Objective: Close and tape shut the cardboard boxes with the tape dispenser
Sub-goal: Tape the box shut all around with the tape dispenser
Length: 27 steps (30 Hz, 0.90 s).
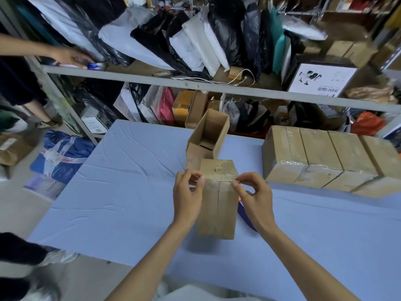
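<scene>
The closed box is standing upright at the middle of the counter, its glossy taped top edge facing the camera. Whether its base is resting fully on the blue cloth is hard to make out.

The left hand is curling against the box's upper left edge, with the thumb tip and bent fingers pinching there. The right hand is pinching the upper right corner between thumb and forefinger. What sits under those fingertips, card or clear tape, is too small to tell.

Just right of the closed box, a dark blue thing is peeking out from behind the right wrist. Most of it is hidden, so its kind is unclear.

Directly behind the closed box, touching it, an open box is standing with its flaps up. Further right, a row of taped boxes is lying side by side, with the nearest one cut off by the frame.

Beyond the closed box, a grey shelf rail is crossing the view, with plastic bags piled above it. Far left of the closed box, another person's hand is reaching onto that shelf, blurred.
</scene>
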Available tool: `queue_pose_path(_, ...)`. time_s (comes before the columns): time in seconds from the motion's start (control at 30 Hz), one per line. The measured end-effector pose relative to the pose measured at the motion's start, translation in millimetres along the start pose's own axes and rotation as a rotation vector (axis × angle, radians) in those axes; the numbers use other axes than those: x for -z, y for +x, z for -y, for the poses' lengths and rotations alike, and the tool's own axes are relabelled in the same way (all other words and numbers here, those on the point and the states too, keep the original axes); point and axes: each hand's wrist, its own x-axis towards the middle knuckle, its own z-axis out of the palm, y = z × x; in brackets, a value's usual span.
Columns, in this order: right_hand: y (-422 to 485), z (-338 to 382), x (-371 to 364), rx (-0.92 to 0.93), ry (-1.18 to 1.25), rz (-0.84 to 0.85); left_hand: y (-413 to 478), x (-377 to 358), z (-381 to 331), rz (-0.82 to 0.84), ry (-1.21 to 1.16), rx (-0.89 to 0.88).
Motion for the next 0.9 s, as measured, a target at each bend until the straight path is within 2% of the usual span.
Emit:
queue_pose_path(0.17,2,-1,-1,0.014,-0.094,-0.029,1,3,3,-0.004,-0.001,-0.010)
queue_pose_path(0.3,9,2,-4,-0.015,-0.122,-0.037,7,3,1,0.015,-0.027,0.057)
queue_pose_path(0.4,12,4,-7,-0.086,-0.111,-0.048,12,3,2,0.025,-0.008,0.099)
queue_pose_path(0.5,16,7,-12,-0.172,-0.107,-0.056,15,4,3,0.041,0.071,0.064)
queue_pose_path(0.67,24,11,-16,-0.276,-0.193,0.015,22,9,3,0.103,0.085,0.105)
queue_pose_path(0.9,33,16,-16,-0.490,-0.015,-0.014,21,2,2,0.070,0.164,0.172)
